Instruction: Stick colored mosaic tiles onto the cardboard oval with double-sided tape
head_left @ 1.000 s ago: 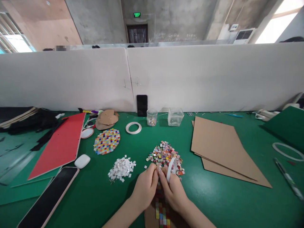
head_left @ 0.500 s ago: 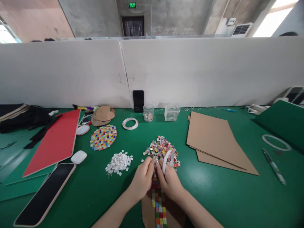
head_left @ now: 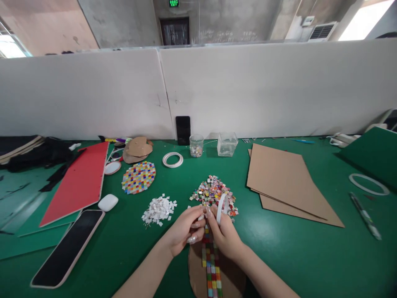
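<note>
A roll of white tape (head_left: 220, 210) is held in my right hand (head_left: 226, 235), its ring standing up between thumb and fingers. My left hand (head_left: 184, 229) is closed in a pinch, its fingertips meeting those of my right hand; whatever they pinch is too small to make out. Below both hands lies a round brown cardboard piece (head_left: 197, 271). Down its middle runs a band of coloured mosaic tiles (head_left: 213, 275), partly hidden by my hands. Just beyond is a heap of mixed small tiles (head_left: 212, 191). To the left sits a pile of white paper squares (head_left: 159, 210).
A tile-covered disc (head_left: 139, 178), another tape roll (head_left: 173, 159) and a plastic cup (head_left: 196, 146) stand farther back. Cardboard sheets (head_left: 279, 178) lie right, beside a pen (head_left: 365, 216). A phone (head_left: 68, 248), white case (head_left: 108, 202) and red board (head_left: 76, 182) are left.
My left hand has turned, and its lower fingers now curl into view beneath the pinch. My right hand keeps the tape roll. The whole view has shifted slightly.
</note>
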{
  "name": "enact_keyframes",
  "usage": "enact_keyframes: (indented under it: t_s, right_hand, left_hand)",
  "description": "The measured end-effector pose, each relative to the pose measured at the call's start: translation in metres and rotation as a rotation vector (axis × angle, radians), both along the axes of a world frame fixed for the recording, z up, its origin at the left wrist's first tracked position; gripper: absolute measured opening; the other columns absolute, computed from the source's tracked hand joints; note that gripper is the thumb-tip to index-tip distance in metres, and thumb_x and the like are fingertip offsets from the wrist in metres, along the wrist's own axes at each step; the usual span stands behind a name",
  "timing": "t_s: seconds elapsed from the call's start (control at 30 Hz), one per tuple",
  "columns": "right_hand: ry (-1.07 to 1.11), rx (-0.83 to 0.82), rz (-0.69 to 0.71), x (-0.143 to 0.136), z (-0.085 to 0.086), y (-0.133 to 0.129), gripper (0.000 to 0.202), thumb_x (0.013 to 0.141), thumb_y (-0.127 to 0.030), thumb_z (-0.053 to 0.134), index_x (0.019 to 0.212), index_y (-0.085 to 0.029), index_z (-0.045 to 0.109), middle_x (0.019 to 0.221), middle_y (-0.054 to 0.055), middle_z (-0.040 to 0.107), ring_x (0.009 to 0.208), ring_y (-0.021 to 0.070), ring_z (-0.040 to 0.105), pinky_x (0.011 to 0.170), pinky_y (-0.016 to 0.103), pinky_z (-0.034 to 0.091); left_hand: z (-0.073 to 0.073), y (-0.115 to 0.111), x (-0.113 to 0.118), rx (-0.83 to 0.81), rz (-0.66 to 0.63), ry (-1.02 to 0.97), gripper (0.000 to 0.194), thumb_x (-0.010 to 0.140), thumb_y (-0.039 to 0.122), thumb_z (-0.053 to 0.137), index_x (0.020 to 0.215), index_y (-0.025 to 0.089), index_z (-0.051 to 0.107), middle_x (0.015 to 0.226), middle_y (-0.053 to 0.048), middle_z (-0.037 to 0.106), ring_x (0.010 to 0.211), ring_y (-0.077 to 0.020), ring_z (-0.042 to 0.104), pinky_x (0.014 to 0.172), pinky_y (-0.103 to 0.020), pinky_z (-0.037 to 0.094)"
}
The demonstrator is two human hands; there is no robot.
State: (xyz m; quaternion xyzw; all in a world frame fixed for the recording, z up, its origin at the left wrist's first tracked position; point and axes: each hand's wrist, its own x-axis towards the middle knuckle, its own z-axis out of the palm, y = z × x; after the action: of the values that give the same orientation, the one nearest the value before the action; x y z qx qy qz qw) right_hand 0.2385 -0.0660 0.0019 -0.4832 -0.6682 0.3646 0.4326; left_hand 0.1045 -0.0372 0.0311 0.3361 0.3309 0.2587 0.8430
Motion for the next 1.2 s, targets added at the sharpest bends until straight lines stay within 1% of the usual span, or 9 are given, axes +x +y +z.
enact_keyframes:
  t_s: [0.17,0.47,0.57,0.67,0.77,0.9,1.07,1.13,1.2]
  right_hand:
    - [-0.012,0.023,-0.003,0.001,-0.003,0.002,0.027,0.095,-0.029,0.029,0.077,-0.019,0.045,0.069,0.002,0.056,0.061,0.0146,0.053,0.061,0.026,0.041]
    - [-0.017,0.014,-0.005,0.001,-0.007,0.002,0.026,0.095,-0.029,0.028,0.081,-0.019,0.047,0.071,0.003,0.055,0.066,0.0158,0.053,0.064,0.027,0.041]
    - [-0.026,0.012,-0.019,0.002,-0.008,0.002,0.026,0.095,-0.029,0.029,0.076,-0.020,0.044,0.066,0.001,0.052,0.060,0.0141,0.050,0.059,0.026,0.039]
    - [-0.056,0.039,-0.045,0.002,-0.009,0.003,0.025,0.094,-0.027,0.031,0.073,-0.020,0.042,0.062,-0.001,0.048,0.055,0.0129,0.047,0.054,0.025,0.036]
    - [-0.069,0.069,-0.054,0.003,-0.010,0.003,0.024,0.094,-0.026,0.031,0.074,-0.020,0.043,0.064,-0.001,0.050,0.056,0.0130,0.048,0.053,0.024,0.036]
    - [-0.083,0.072,-0.027,0.003,-0.011,0.002,0.022,0.094,-0.025,0.032,0.077,-0.020,0.046,0.068,0.001,0.054,0.061,0.0141,0.052,0.056,0.024,0.041]
    - [-0.106,0.062,-0.024,0.002,-0.010,0.001,0.026,0.094,-0.027,0.031,0.072,-0.020,0.043,0.064,0.000,0.051,0.057,0.0133,0.049,0.055,0.024,0.039]
    - [-0.115,0.051,-0.015,0.001,-0.010,0.001,0.025,0.094,-0.028,0.030,0.073,-0.020,0.043,0.063,0.000,0.049,0.056,0.0133,0.047,0.055,0.025,0.038]
    - [-0.120,0.046,-0.009,0.002,-0.009,0.001,0.024,0.094,-0.027,0.030,0.075,-0.020,0.043,0.063,-0.001,0.048,0.056,0.0135,0.046,0.054,0.025,0.036]
  left_hand:
    - [-0.003,0.002,-0.001,-0.090,-0.005,-0.113,0.021,0.083,0.033,0.052,0.074,0.017,0.042,0.047,0.012,0.030,0.027,-0.0002,0.020,0.032,-0.016,0.016]
    - [-0.008,0.002,-0.002,-0.132,-0.003,-0.210,0.017,0.084,0.029,0.050,0.075,0.016,0.044,0.046,0.012,0.029,0.028,-0.0001,0.019,0.034,-0.016,0.018]
    - [-0.010,0.001,0.000,-0.027,0.064,-0.099,0.022,0.084,0.034,0.051,0.073,0.017,0.042,0.048,0.011,0.032,0.030,-0.0004,0.022,0.034,-0.015,0.016]
    - [-0.010,0.001,0.003,0.115,0.155,0.071,0.032,0.084,0.045,0.047,0.070,0.017,0.041,0.050,0.009,0.033,0.034,-0.0012,0.020,0.034,-0.016,0.012]
    - [-0.007,-0.001,0.006,0.202,0.162,0.204,0.039,0.082,0.053,0.044,0.068,0.018,0.039,0.049,0.010,0.030,0.036,-0.0026,0.018,0.035,-0.016,0.013]
    - [-0.003,-0.004,0.008,0.266,0.132,0.309,0.035,0.079,0.050,0.049,0.069,0.020,0.035,0.049,0.010,0.026,0.040,-0.0046,0.020,0.038,-0.016,0.016]
    - [-0.004,-0.006,0.008,0.347,0.107,0.403,0.026,0.084,0.042,0.041,0.070,0.020,0.036,0.050,0.010,0.027,0.041,-0.0064,0.023,0.040,-0.018,0.018]
    - [-0.006,-0.006,0.007,0.470,0.114,0.481,0.025,0.086,0.039,0.038,0.070,0.020,0.037,0.051,0.009,0.030,0.043,-0.0071,0.028,0.042,-0.019,0.022]
    - [-0.009,-0.005,0.005,0.645,0.147,0.582,0.024,0.087,0.037,0.037,0.070,0.020,0.039,0.054,0.007,0.035,0.046,-0.0079,0.033,0.045,-0.020,0.026]
